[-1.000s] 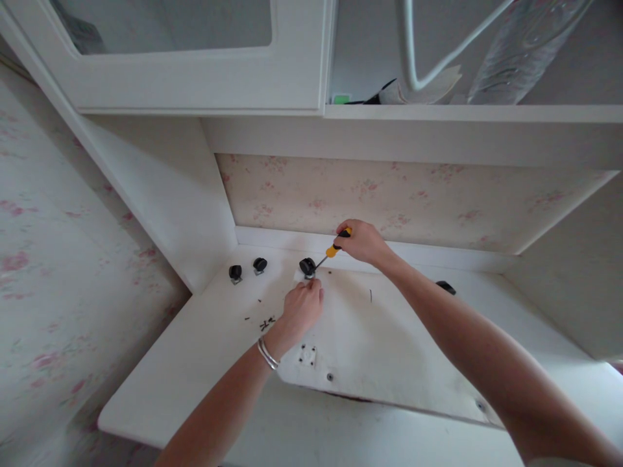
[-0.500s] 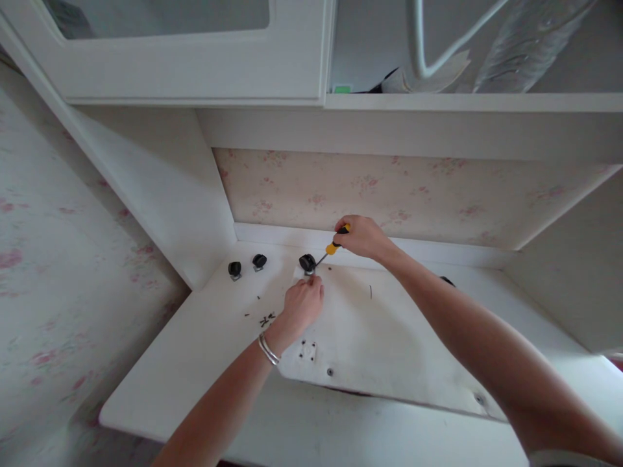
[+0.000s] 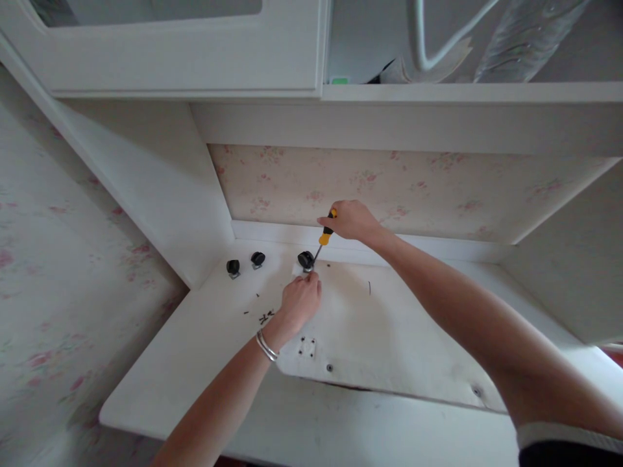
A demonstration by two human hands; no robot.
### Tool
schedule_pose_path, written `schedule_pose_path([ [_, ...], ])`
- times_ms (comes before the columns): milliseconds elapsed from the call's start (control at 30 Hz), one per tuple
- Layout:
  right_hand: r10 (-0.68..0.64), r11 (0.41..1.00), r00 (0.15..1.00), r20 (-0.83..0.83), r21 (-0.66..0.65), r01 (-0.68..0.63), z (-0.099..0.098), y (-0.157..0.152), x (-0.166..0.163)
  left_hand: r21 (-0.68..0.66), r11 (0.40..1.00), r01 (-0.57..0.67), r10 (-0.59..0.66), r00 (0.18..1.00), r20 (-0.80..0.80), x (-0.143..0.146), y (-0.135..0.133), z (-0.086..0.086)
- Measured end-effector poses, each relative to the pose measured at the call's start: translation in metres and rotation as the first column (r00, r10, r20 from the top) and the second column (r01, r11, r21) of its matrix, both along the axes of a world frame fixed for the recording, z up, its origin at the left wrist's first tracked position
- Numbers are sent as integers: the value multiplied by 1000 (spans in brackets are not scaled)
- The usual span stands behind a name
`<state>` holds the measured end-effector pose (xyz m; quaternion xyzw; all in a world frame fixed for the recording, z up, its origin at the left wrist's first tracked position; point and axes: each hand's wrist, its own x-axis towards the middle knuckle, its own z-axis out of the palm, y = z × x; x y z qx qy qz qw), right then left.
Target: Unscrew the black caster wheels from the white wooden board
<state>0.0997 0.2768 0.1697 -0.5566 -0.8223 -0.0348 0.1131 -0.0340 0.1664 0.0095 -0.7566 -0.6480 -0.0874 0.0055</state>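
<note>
Head view: two black-wheeled casters [image 3: 233,266] [image 3: 257,258] seem detached, another caster [image 3: 305,260] unfinished; yellow-and-black screwdriver [image 3: 325,238] is gripped by right hand [image 3: 351,219], left hand [image 3: 300,300] grip unclear.

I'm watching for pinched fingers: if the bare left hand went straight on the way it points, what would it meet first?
Most likely the black caster with round wheels and a metal base, just ahead of the left hand; the two may already touch, as this view leaves the depth unclear.

High up, a cabinet door [image 3: 185,61] is spotted; to its right, clear plastic [image 3: 530,45] is held by a shelf [image 3: 467,93], and below, wallpaper [image 3: 292,172] is dotted with pink flowers [image 3: 314,196]!
</note>
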Motion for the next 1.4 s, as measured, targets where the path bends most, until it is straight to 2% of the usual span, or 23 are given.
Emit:
schedule_pose_path([
  [233,-32,999,989,145,6,31,7,-3,-12,11,1000,10,-10,1000,3,0,-1,-1],
  [400,103,991,972,211,-107,-82,20,-3,-17,10,1000,11,-11,1000,0,0,0,-2],
  [533,247,956,949,195,-208,-206,26,5,-15,5,1000,1,-1,1000,0,-1,0,-3],
  [633,278,937,945,173,-266,-227,26,10,-13,-4,1000,-6,6,1000,3,-1,0,-3],
  [900,362,914,922,136,-244,-323,25,14,-4,-9,999,-43,43,999,21,1,-2,-2],
  [1100,292,944,953,79,-184,-274,12,16,-9,-38,997,-61,64,994,88,1,-3,-3],
  [1267,93,992,992,81,-88,-86,2,15,-13,-57,997,-46,51,994,101,-4,-1,-2],
  [1400,147,986,985,94,-98,-137,5,19,-14,-66,997,-43,49,994,97,-6,1,-2],
])
